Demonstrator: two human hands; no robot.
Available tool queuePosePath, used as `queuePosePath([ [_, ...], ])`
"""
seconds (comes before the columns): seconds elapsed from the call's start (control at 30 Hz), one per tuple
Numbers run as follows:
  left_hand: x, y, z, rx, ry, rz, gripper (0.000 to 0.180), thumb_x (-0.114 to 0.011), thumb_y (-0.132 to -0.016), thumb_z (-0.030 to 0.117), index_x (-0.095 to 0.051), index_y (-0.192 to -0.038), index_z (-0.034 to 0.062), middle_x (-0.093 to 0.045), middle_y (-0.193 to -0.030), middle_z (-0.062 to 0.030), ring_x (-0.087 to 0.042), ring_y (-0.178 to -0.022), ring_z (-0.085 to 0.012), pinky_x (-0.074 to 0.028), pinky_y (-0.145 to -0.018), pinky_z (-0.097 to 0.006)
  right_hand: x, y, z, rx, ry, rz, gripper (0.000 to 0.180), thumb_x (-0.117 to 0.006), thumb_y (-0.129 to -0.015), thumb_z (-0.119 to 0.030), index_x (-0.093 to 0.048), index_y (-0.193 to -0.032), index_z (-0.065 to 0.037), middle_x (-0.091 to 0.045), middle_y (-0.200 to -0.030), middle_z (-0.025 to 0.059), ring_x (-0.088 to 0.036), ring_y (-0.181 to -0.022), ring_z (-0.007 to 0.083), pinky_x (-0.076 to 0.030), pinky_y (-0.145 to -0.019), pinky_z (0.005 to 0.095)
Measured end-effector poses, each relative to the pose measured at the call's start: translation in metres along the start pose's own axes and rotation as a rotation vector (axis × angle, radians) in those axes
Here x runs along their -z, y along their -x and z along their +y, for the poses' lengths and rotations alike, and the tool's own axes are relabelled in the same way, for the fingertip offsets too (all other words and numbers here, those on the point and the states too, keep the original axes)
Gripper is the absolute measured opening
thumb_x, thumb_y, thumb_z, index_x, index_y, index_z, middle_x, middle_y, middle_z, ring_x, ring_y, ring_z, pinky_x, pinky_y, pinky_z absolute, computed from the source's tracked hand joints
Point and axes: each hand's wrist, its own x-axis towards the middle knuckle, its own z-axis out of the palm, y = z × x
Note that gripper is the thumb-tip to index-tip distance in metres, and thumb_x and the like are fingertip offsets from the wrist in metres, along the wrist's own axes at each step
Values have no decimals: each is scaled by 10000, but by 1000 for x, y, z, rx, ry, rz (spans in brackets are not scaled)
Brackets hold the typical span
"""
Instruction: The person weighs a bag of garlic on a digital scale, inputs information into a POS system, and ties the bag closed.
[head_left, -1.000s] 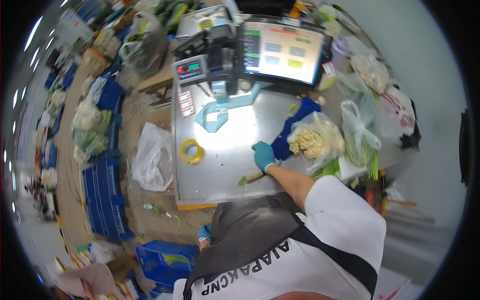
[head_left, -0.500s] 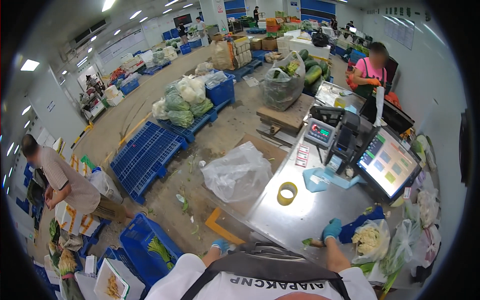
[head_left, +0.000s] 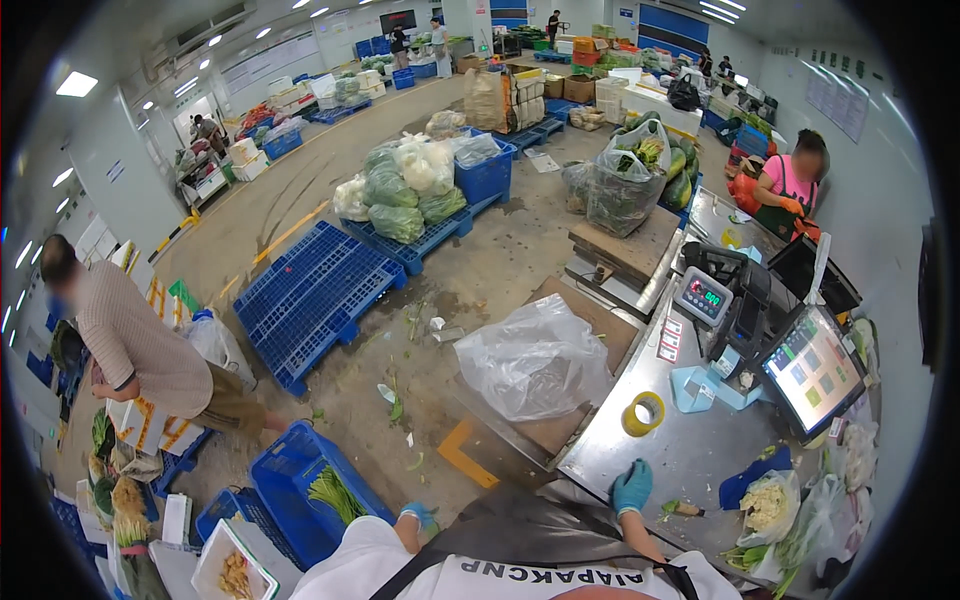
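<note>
Right hand [head_left: 632, 487] on table [head_left: 597, 462], left hand [head_left: 419, 515] — unclear

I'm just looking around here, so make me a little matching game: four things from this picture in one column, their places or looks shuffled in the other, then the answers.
Things
1. Roll of tape
2. Green stalks
3. Cauliflower
4. The person's right hand

Places and looks
A. Inside a blue crate
B. Covered by a blue-green glove
C. Yellow and ring-shaped
D. In a see-through plastic bag

Right pairs: 1-C, 2-A, 3-D, 4-B
</note>
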Motion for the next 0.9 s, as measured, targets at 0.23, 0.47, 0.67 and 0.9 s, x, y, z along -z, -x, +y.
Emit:
queuePosePath([
  [0.23, 39, -4, 26, -38, -41, 103, 427, -332, -987, 315, -538, -1272, 72, -568, -1300, -166, -524, -1168, -342, -370, -1006, -474, -5, 8, -18, 1, -78, -88, 483, -584, -786, -113, -538, -1247, 24, -495, -1311, 252, -434, -1245, 418, -349, -1063, 474],
  [0.47, -95, -7, 62, -165, -434, -187, 342, -401, -978, 269, -611, -1179, 89, -658, -1173, -98, -632, -983, -225, -500, -840, -376, -12, 6, -11, -47, -42, -11, 498, -594, -781, -143, -541, -1259, -15, -502, -1300, 238, -441, -1239, 420, -339, -1055, 491],
  [0.67, -209, -9, 37, -278, -450, -163, 353, -373, -992, 255, -663, -1075, 71, -722, -948, -75, -672, -752, -185, -538, -665, -320, 12, -35, 2, -32, -71, -143, 393, -588, -798, -151, -609, -1178, -55, -577, -1053, 196, -533, -1019, 380, -422, -897, 487],
  [0.9, -242, 9, 27, -197, -923, -76, 264, -523, -910, 221, -687, -1039, 60, -711, -959, -152, -687, -810, -302, -541, -692, -378, -21, -57, 58, 10, 6, -78, 287, -541, -881, -157, -651, -1144, -128, -592, -866, 138, -601, -801, 314, -505, -689, 434],
])
